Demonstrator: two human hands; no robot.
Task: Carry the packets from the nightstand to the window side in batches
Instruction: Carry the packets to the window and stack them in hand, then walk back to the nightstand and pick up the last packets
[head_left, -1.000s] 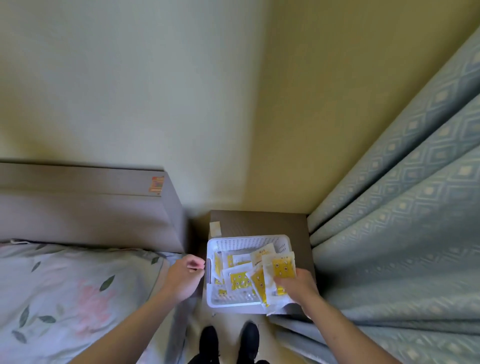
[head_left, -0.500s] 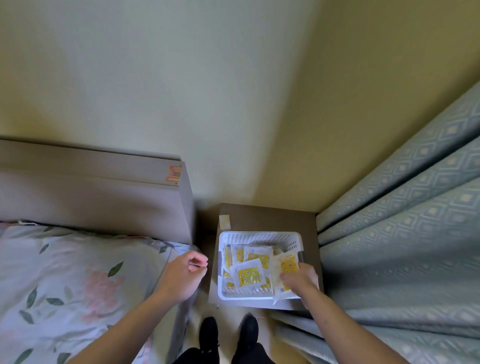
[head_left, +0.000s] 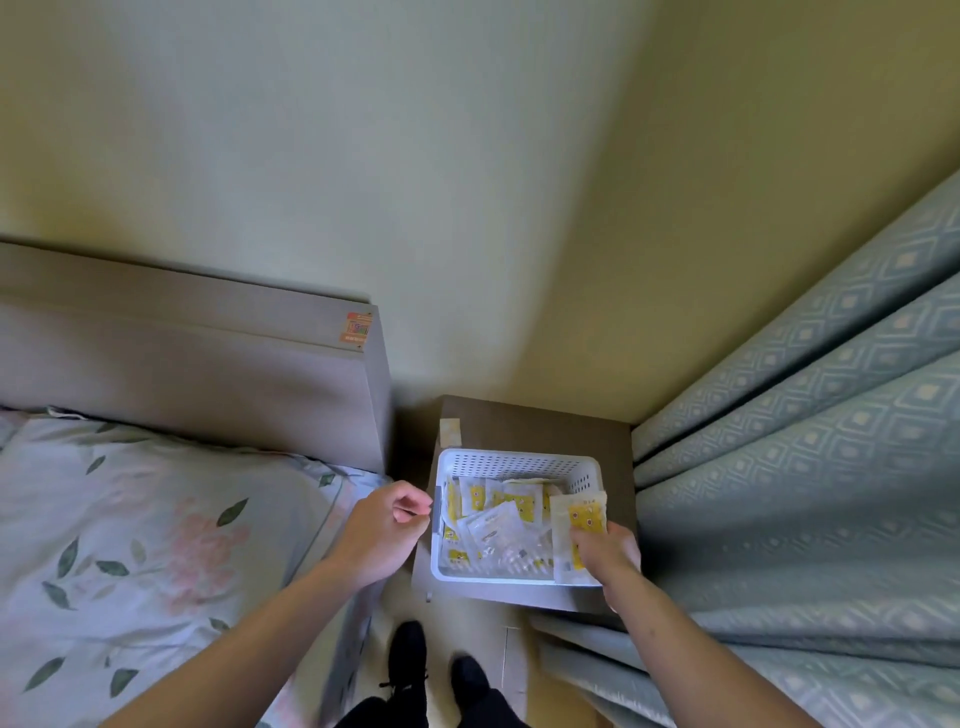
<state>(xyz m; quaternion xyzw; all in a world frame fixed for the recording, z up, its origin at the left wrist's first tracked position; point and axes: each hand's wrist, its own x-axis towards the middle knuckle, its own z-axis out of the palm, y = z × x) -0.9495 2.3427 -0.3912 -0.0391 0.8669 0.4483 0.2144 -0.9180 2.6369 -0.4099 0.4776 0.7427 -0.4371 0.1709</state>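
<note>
A white perforated basket (head_left: 514, 460) stands on the brown nightstand (head_left: 550, 423) and holds several white-and-yellow packets (head_left: 498, 525). My right hand (head_left: 605, 553) grips a small stack of packets (head_left: 579, 519) at the basket's right rim, and they stand upright over the rim. My left hand (head_left: 384, 530) hovers just left of the basket with loosely curled fingers and holds nothing. One small pale packet (head_left: 450, 432) lies alone on the nightstand behind the basket.
A bed with a floral cover (head_left: 130, 519) and a grey headboard (head_left: 208, 364) fills the left. Blue patterned curtains (head_left: 805, 467) hang close on the right, touching the nightstand. My dark shoes (head_left: 431, 660) stand on the narrow floor strip between them.
My right hand slid with its packets from the basket's middle to the right rim. The view shifted, so the basket sits further right. The left hand stayed beside the basket.
</note>
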